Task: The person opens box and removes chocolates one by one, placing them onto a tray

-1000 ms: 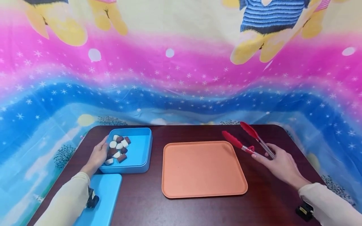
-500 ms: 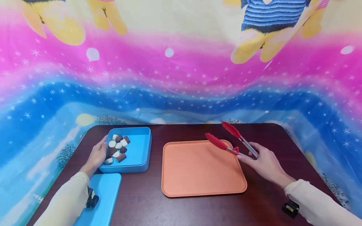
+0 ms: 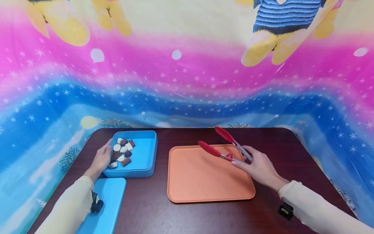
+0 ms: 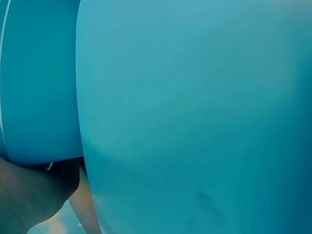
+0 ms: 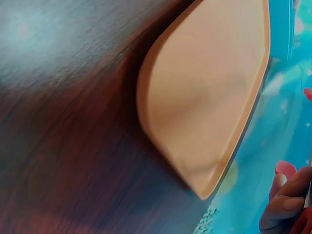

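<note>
My left hand (image 3: pixel 100 161) grips the left wall of a blue open box (image 3: pixel 146 152); its far fingers are hidden. Small brown and white pieces (image 3: pixel 124 152), like marshmallows or chocolates, lie in the box's left part. In the left wrist view the hand (image 4: pixel 29 195) shows beside the box wall (image 4: pixel 39 87). My right hand (image 3: pixel 263 167) holds red-tipped metal tongs (image 3: pixel 226 146), their two arms spread with nothing between the tips. The tongs hover over the orange tray (image 3: pixel 204 178), towards its far right part.
A flat blue lid (image 3: pixel 108 201) lies in front of the box, under my left forearm. Dark wooden table (image 3: pixel 152 208) shows between box and tray and along the front. A printed cloth (image 3: pixel 187 107) hangs behind the table.
My right hand has carried the spread tongs leftwards, from right of the tray to above it. The left hand, box and pieces stay put.
</note>
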Tool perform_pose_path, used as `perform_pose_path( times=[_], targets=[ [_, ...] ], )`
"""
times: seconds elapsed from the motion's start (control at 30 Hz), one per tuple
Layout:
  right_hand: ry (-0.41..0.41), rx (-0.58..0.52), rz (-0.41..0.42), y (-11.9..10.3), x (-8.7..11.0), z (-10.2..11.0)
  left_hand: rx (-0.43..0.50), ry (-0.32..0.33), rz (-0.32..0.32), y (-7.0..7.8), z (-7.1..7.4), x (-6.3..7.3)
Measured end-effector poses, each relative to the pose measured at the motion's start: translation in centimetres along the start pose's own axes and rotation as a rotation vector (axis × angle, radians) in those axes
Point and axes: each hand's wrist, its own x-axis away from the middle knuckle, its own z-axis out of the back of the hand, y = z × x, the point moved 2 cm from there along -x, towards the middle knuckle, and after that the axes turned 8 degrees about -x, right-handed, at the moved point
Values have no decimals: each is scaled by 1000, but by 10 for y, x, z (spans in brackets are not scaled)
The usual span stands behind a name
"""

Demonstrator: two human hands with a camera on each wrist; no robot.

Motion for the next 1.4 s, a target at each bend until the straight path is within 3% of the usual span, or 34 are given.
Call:
perform_pose_path(
  times=[0.37,0.73,1.13,1.4],
  targets=[
    [-54,-66,22,-11,-3,-18,1,0,42,-1,-1,8],
    [-82,-117,43,-22,-1,-36,-13,51,28,0,-4,14],
    [-130,-184,119,-49,-2,-51,-22,50,31,1,-3,18],
    [-168,-192,83,-60,-4,-59,2,37,12,1,-5,14]
  ],
)
